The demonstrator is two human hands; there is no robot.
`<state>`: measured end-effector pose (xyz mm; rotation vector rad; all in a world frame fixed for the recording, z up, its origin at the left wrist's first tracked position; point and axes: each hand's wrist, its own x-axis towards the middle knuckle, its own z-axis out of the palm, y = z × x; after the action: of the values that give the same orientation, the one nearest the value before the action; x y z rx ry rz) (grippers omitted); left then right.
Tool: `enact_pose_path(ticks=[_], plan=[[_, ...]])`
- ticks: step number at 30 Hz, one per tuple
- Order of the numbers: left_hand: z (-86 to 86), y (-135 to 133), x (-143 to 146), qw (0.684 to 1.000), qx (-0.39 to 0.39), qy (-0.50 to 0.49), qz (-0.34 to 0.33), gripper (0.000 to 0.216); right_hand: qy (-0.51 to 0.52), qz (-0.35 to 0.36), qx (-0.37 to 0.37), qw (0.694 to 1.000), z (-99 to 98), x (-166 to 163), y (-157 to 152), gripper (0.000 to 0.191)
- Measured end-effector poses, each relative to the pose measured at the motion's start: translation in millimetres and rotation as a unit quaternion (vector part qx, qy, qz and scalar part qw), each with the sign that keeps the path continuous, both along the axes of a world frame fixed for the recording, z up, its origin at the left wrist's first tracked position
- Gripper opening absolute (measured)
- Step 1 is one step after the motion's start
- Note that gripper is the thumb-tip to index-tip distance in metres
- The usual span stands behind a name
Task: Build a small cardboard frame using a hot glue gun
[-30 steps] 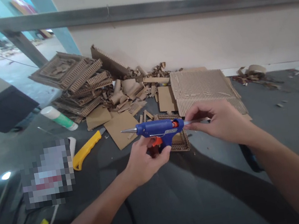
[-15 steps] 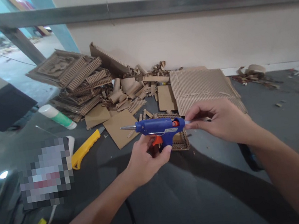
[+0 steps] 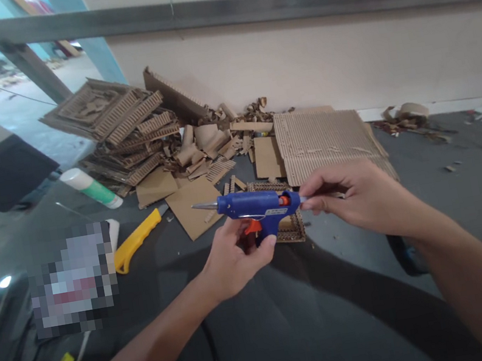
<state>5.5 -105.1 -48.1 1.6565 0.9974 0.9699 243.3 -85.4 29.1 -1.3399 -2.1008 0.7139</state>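
Observation:
My left hand (image 3: 234,262) is wrapped round the grip of a blue glue gun (image 3: 254,206) with an orange trigger, its metal nozzle pointing left. My right hand (image 3: 355,198) pinches a thin glue stick (image 3: 317,195) that enters the back of the gun. Just behind the gun a small square cardboard frame (image 3: 290,227) lies on the dark table (image 3: 292,320).
A yellow utility knife (image 3: 135,241) and a white-and-green glue bottle (image 3: 92,189) lie to the left. Stacked corrugated frames (image 3: 116,127), loose scraps (image 3: 211,142) and a large corrugated sheet (image 3: 327,141) fill the back by the wall. A black cable (image 3: 213,358) runs between my arms.
The glue stick has gone further into the back of the gun as my right hand moved left toward it. The left hand holds the gun nearly still.

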Motion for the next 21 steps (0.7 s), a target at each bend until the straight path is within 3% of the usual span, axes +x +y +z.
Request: enact_pose_path(ticks=[15, 21], plan=[[-0.4, 2, 0, 0.999, 0.042, 0.026, 0.013, 0.026, -0.061, 0.113, 0.009, 0.992, 9.0, 0, -2, 0.029], [5.2, 4, -1, 0.993, 0.092, 0.068, 0.016, 0.008, -0.08, 0.132, 0.025, 0.988, 15.5, 1, -4, 0.029]])
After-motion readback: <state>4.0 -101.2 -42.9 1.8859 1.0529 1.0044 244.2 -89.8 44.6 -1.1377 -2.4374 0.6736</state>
